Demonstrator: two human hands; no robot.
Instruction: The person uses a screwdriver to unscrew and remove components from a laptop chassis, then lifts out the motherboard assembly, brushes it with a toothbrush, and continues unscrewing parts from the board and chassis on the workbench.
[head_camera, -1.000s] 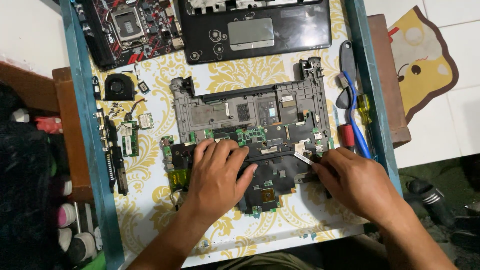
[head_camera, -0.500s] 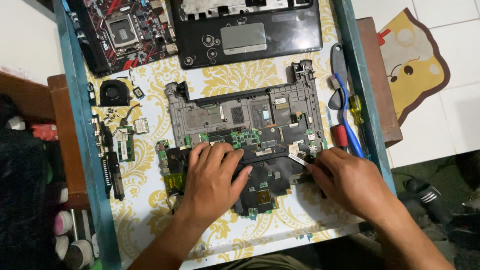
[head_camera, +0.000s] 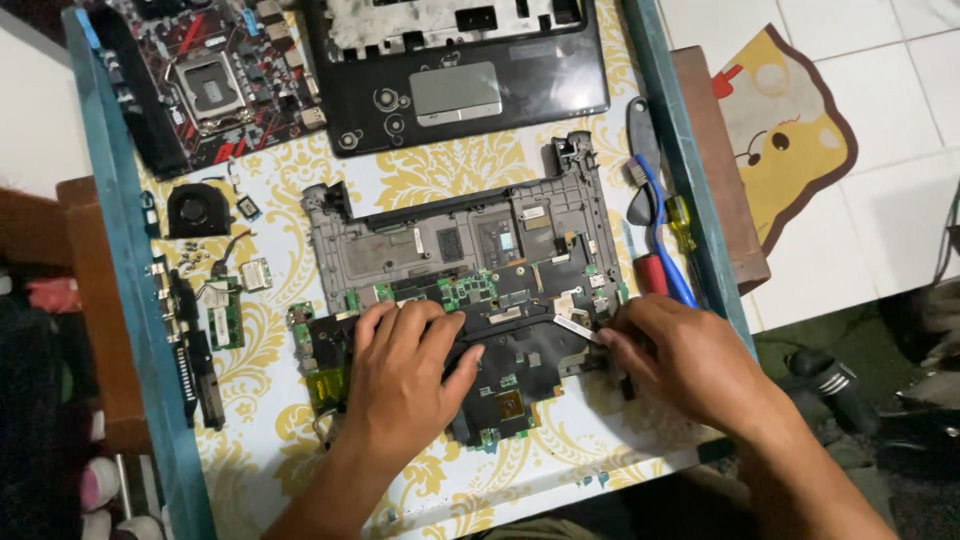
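Note:
A dismantled laptop base (head_camera: 470, 240) lies open on a table with a yellow-patterned cloth (head_camera: 440, 165). Its dark circuit board (head_camera: 520, 365) sits partly lifted out at the near edge. My left hand (head_camera: 405, 385) presses flat on the left half of the board, fingers spread. My right hand (head_camera: 680, 360) is at the board's right edge, its fingertips pinched on a small silvery flat part (head_camera: 575, 328) sticking out there. What lies under either palm is hidden.
A black palmrest with touchpad (head_camera: 455, 60) and a desktop motherboard (head_camera: 215, 80) lie at the far side. A small fan (head_camera: 195, 208), small boards (head_camera: 225, 310) and a black strip (head_camera: 190, 350) sit left. A blue toothbrush (head_camera: 660, 235) and screwdrivers (head_camera: 680, 220) lie right, by the teal table edge (head_camera: 690, 210).
Both hands stay on the circuit board with only slight finger shifts. The view has drifted, so the table sits a little lower and more to the left in the picture.

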